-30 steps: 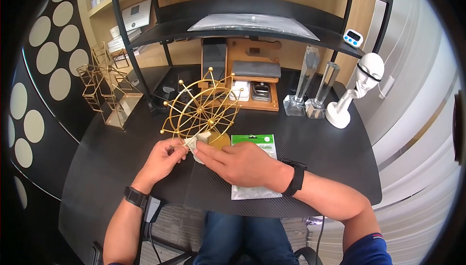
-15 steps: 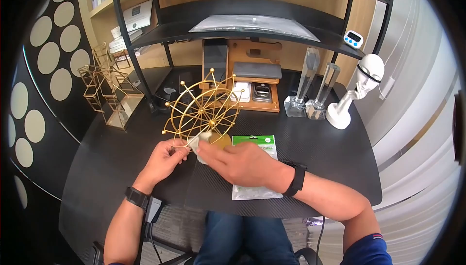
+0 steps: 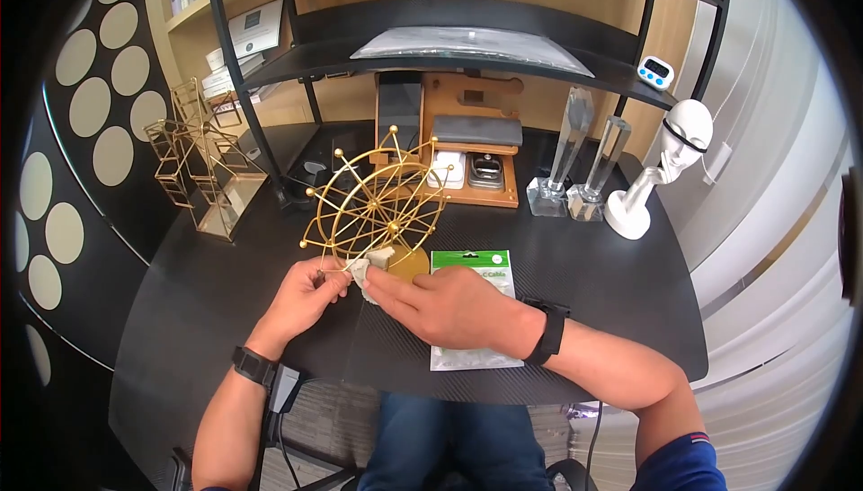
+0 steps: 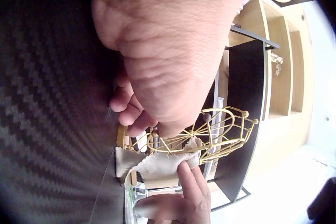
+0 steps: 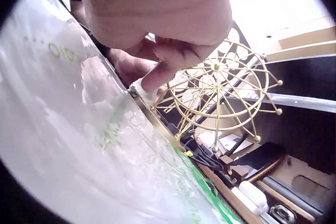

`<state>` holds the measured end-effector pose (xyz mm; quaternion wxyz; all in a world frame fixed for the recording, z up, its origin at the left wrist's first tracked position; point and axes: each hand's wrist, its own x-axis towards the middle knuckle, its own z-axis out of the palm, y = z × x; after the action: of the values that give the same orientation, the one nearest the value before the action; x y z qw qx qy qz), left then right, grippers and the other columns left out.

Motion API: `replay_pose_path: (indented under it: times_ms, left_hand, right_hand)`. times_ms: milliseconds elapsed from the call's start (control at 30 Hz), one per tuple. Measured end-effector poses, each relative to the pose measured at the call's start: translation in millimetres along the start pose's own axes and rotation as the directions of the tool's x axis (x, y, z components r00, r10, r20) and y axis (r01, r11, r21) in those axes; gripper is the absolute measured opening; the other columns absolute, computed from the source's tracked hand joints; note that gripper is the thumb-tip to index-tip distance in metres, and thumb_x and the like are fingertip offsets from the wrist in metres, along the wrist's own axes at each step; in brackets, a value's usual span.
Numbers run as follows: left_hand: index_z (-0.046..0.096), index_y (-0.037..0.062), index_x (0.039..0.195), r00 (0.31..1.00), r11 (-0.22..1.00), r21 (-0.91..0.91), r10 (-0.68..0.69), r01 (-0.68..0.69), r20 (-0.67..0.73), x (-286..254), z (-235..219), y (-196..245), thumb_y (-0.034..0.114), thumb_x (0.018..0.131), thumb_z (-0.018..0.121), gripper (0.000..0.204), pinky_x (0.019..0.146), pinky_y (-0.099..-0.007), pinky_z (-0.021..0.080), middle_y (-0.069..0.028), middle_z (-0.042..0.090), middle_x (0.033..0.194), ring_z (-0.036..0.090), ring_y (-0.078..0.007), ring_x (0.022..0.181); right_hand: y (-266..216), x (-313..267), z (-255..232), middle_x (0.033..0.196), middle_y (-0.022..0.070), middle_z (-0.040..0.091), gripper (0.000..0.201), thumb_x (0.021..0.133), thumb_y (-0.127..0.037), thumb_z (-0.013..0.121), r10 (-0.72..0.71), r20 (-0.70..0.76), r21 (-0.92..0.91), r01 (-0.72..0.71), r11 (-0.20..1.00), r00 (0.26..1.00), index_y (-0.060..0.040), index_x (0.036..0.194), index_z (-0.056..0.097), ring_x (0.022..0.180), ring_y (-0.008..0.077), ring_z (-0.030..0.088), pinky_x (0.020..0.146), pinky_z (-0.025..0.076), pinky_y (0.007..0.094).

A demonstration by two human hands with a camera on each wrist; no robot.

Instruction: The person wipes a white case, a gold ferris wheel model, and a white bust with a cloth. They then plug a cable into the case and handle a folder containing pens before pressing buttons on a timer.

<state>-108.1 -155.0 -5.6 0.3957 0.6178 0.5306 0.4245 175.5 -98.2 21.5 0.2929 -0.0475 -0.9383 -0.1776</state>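
Shiny gold metal wire wheel [image 3: 373, 206]; soft, pale, matt cloth [image 3: 367, 266]; glossy clear plastic bag [image 3: 475, 311]; matt black woven-textured desk [image 3: 584, 266]; wooden organiser [image 3: 467, 136].

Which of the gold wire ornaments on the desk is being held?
The round wheel-shaped ornament at the desk's front centre; the left hand grips its rim. The boxy gold frames stand untouched at the left.

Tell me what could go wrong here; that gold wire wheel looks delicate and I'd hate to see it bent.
The right hand presses a cloth against the gold wheel near its base; the thin spokes could bend or snag the cloth. The left hand only pinches the rim, so the wheel might tip toward the wooden organizer.
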Motion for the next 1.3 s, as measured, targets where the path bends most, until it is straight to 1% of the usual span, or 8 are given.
replay_pose_path:
  times_ms: [167,367,600,667,767,1000,1067,1300]
  left_hand:
    - [0.073,0.0031,0.102,1.0,0.999,-0.037,0.013,-0.013,-0.004,-1,-1,-4,0.021,0.107,0.068,0.019,0.071,-0.0237,0.048,0.0038,0.067,0.083,0.056,-0.0048,0.075]
    - [0.072,0.0037,0.1,1.0,0.999,-0.032,0.012,-0.012,-0.011,-1,0,-3,0.021,0.107,0.068,0.019,0.07,-0.0234,0.047,0.0045,0.066,0.081,0.056,-0.0045,0.074]
    - [0.071,0.0048,0.097,1.0,1.0,-0.006,0.004,-0.004,-0.005,-1,0,-2,0.022,0.107,0.068,0.02,0.07,-0.023,0.047,0.0041,0.066,0.082,0.056,-0.0043,0.074]
    - [0.071,0.0051,0.095,1.0,1.0,-0.024,0.016,-0.016,-0.011,-1,1,-5,0.022,0.107,0.068,0.02,0.07,-0.0231,0.047,0.0042,0.066,0.082,0.056,-0.0044,0.074]
    - [0.07,0.0056,0.094,0.999,0.999,-0.038,0.034,-0.034,-0.001,-1,-1,-9,0.022,0.107,0.068,0.022,0.07,-0.0233,0.047,0.0042,0.066,0.082,0.056,-0.0045,0.075]
    - [0.07,0.0057,0.094,1.0,1.0,0.02,0.008,-0.008,0.014,-1,-1,1,0.024,0.108,0.068,0.024,0.071,-0.0232,0.047,0.0042,0.066,0.083,0.057,-0.005,0.076]
    - [0.071,0.0053,0.095,1.0,1.0,-0.01,0.019,-0.019,0.014,-1,0,-1,0.025,0.108,0.068,0.023,0.071,-0.0234,0.047,0.0042,0.066,0.083,0.056,-0.0049,0.076]
    - [0.074,0.0028,0.1,1.0,1.0,-0.015,-0.006,0.006,0.003,0,1,3,0.025,0.108,0.068,0.024,0.071,-0.0236,0.047,0.004,0.066,0.084,0.056,-0.0046,0.076]
  right_hand:
    - [2,2,-7,0.147,0.0068,0.065,0.057,0.083,-0.013,0.073,-0.022,-0.164,0.011,0.025,1.0,0.986,-0.0072,0.139,0.068,0.066,0.0087,0.062,0.055,0.051,0.0246]
    - [2,7,-2,0.151,0.0094,0.064,0.059,0.082,-0.011,0.074,0.081,-0.183,0.003,-0.082,0.997,0.98,-0.006,0.14,0.067,0.072,0.0109,0.068,0.056,0.053,0.0257]
    - [3,4,1,0.154,0.0095,0.061,0.061,0.082,-0.011,0.074,0.138,-0.174,0.038,-0.133,0.99,0.975,-0.0063,0.142,0.065,0.074,0.0115,0.07,0.058,0.054,0.026]
    - [2,6,-5,0.156,0.0082,0.059,0.062,0.083,-0.009,0.073,0.05,-0.088,0.032,-0.047,0.998,0.995,-0.0064,0.144,0.064,0.074,0.0126,0.069,0.058,0.055,0.0262]
    - [0,6,-5,0.157,0.0062,0.059,0.064,0.083,-0.009,0.073,0.068,-0.059,0.025,-0.067,0.997,0.996,-0.0068,0.146,0.063,0.074,0.0132,0.069,0.059,0.055,0.0261]
    - [1,5,-2,0.159,0.0062,0.057,0.064,0.084,-0.01,0.073,0.181,-0.125,0.042,-0.177,0.983,0.975,-0.0071,0.147,0.062,0.077,0.0142,0.072,0.06,0.056,0.0262]
    - [2,5,-5,0.159,0.008,0.057,0.066,0.082,-0.01,0.073,0.114,-0.027,0.02,-0.114,0.993,0.993,-0.0067,0.147,0.062,0.079,0.0146,0.073,0.062,0.057,0.0266]
    - [5,6,-2,0.156,0.0105,0.059,0.066,0.081,-0.01,0.074,0.182,-0.113,0.021,-0.181,0.983,0.977,-0.0048,0.146,0.062,0.076,0.0132,0.072,0.063,0.057,0.0263]
